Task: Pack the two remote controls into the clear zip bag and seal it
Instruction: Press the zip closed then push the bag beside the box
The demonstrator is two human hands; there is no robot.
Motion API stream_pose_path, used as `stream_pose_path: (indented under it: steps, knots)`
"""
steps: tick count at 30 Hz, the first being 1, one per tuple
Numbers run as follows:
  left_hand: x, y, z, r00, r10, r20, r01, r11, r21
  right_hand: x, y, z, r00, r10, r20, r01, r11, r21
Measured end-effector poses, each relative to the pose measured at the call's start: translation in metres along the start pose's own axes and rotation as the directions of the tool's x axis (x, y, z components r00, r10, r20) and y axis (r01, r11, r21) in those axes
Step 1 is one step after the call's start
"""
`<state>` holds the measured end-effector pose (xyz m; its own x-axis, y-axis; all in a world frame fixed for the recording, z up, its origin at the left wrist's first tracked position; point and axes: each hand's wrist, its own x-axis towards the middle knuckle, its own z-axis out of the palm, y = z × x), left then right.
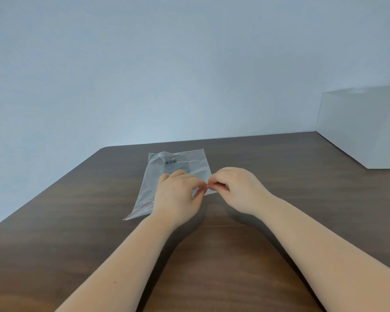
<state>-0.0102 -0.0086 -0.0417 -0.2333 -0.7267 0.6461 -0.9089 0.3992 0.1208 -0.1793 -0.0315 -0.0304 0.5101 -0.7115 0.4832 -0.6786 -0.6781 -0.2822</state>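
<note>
One view only, from a camera worn on the person's head, looking forward and slightly down across a dark wooden table (234, 255). The lens is wide, so the table's left edge slants sharply towards the far rounded corner. Both bare forearms enter from the near bottom edge and reach away from the camera, putting the left hand (176, 194) and right hand (236, 188) close, just below the middle of the frame. The clear zip bag (178, 163) lies just beyond them, near the table's far edge. The upper half shows a plain pale wall (167, 64) behind the table. A pale box (365, 127) sits at far right, cut by the frame edge
</note>
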Motion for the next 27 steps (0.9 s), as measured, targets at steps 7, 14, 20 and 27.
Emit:
stream_pose_path:
  steps: [7,14,20,27]
  knots:
    - [0.000,-0.001,0.001,0.999,0.011,-0.046,-0.014,0.998,-0.062,0.001,0.001,-0.001,1.000,-0.011,-0.002,0.011,1.000,-0.019]
    - [0.001,-0.002,0.005,0.998,0.033,-0.060,-0.034,0.999,-0.020,-0.001,0.000,-0.001,0.999,-0.038,0.007,0.039,0.997,-0.059]
    - [-0.006,-0.005,0.004,0.995,0.088,-0.036,-0.083,0.988,0.132,-0.004,0.002,0.005,0.999,-0.044,0.005,0.045,0.996,-0.081]
    - [-0.024,-0.020,-0.016,0.995,0.095,-0.004,-0.092,0.972,0.215,-0.010,0.001,-0.001,0.999,0.039,-0.016,-0.040,0.998,-0.055]
